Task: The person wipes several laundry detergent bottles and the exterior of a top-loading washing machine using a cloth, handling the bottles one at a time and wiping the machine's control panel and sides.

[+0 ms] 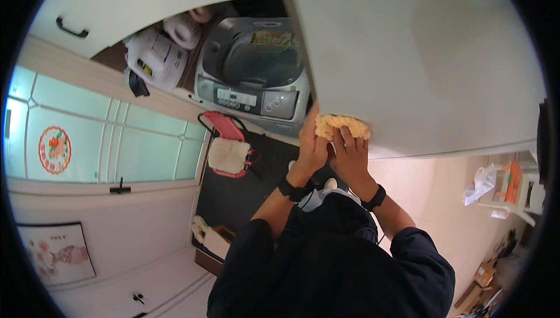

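A fluffy yellow cloth (pixel 343 126) lies pressed against the large white panel (pixel 420 77), near its lower left corner. My right hand (pixel 350 154) rests on the cloth, its fingers spread over the lower part. Beside it, my left hand (pixel 313 145) is at the panel's left edge, fingers pointing up along that edge and next to the cloth's left end. Whether the left fingers grip the panel or the cloth cannot be told. Both wrists wear black bands.
Left of the panel stands a top-loading washing machine (pixel 251 68), with white plastic jugs (pixel 157 60) beside it. A small chair with a pink back (pixel 227 154) stands on the dark floor mat. Glazed doors (pixel 144 143) line the left; a white shelf (pixel 529 195) holding bags is at right.
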Tool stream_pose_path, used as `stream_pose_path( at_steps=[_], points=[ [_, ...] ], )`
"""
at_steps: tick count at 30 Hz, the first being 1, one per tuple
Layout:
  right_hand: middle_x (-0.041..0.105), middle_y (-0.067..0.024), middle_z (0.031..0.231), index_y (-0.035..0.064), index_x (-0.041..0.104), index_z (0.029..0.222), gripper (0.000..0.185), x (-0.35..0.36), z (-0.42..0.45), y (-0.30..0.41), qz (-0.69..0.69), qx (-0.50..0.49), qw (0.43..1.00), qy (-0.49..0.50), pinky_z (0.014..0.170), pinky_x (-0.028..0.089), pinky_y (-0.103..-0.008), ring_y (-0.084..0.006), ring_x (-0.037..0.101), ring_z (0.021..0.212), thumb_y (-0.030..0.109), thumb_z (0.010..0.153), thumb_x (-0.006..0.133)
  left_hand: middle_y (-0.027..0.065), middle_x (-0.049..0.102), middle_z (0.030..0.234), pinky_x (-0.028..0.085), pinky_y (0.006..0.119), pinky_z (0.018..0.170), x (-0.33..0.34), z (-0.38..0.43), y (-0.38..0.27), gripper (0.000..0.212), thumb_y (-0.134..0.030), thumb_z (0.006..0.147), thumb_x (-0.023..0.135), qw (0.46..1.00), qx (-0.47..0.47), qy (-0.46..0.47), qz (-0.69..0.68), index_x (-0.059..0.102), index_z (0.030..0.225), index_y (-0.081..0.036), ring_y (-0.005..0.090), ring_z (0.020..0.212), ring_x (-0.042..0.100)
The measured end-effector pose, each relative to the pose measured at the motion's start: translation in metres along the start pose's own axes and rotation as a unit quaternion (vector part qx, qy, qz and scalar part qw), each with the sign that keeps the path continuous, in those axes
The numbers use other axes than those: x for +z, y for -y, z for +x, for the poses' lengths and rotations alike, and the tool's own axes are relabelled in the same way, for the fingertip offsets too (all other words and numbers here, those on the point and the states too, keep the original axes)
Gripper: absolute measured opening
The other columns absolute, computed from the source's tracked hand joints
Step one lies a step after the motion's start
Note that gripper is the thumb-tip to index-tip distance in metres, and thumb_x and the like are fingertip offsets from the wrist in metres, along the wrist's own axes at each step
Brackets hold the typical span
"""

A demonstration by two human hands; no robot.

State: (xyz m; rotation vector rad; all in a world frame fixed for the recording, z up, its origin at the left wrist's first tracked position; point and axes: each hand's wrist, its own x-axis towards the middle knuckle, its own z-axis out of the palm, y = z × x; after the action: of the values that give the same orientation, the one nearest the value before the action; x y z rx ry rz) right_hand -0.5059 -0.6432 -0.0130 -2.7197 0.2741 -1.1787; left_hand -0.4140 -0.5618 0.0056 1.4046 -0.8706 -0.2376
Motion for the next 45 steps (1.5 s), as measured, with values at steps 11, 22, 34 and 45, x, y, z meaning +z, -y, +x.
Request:
stream_pose_path(
  at_steps=[11, 22, 34, 45],
  points=[
    [0.032, -0.0121, 0.137, 0.0046, 0.045, 0.121, 0.054, -0.012, 0.012, -0.016, -0.010, -0.062, 0.995, 0.079, 0.103, 0.012, -0.0529, -0.0353, 0.025, 0.128, 0.020, 0.072, 0.063, 0.0231, 0.017, 0.142, 0.019, 0.035, 0.105, 0.005, 0.028, -0.026, 0.068, -0.005, 0.073, 0.034, 0.994, 0.098, -0.021, -0.047, 0.014, 0.136, 0.007, 0.0290, 0.131, 0.021],
    [0.027, -0.0227, 0.130, -0.0035, 0.029, 0.131, 0.085, -0.012, 0.031, -0.022, -0.042, -0.038, 0.996, -0.067, 0.097, 0.018, -0.0555, -0.0460, 0.021, 0.123, 0.035, 0.068, 0.070, 0.0231, 0.019, 0.141, 0.019, 0.038, 0.107, 0.012, 0.055, -0.056, 0.075, -0.004, 0.067, 0.039, 0.978, 0.202, -0.040, 0.036, 0.012, 0.137, 0.004, 0.0363, 0.129, 0.025],
    [0.036, -0.0163, 0.131, -0.0004, 0.043, 0.123, 0.053, 0.048, -0.088, -0.044, -0.079, 0.013, 0.972, 0.223, 0.097, 0.027, -0.0526, -0.0388, 0.037, 0.115, 0.022, 0.077, 0.057, 0.0238, 0.022, 0.139, 0.021, 0.037, 0.106, 0.026, -0.040, 0.081, 0.073, 0.003, 0.074, 0.041, 0.996, -0.074, 0.029, 0.032, 0.006, 0.138, 0.002, 0.0365, 0.128, 0.025],
    [0.035, -0.0210, 0.131, 0.0089, 0.031, 0.132, 0.065, 0.074, -0.033, 0.026, 0.100, 0.013, 0.987, 0.128, 0.101, 0.025, -0.0517, -0.0403, 0.032, 0.122, 0.017, 0.076, 0.062, 0.0229, 0.045, 0.117, 0.039, 0.040, 0.090, -0.025, -0.055, 0.068, 0.037, -0.015, 0.079, 0.060, 0.985, -0.079, -0.151, -0.030, 0.044, 0.108, 0.003, 0.0365, 0.106, 0.048]
  ],
)
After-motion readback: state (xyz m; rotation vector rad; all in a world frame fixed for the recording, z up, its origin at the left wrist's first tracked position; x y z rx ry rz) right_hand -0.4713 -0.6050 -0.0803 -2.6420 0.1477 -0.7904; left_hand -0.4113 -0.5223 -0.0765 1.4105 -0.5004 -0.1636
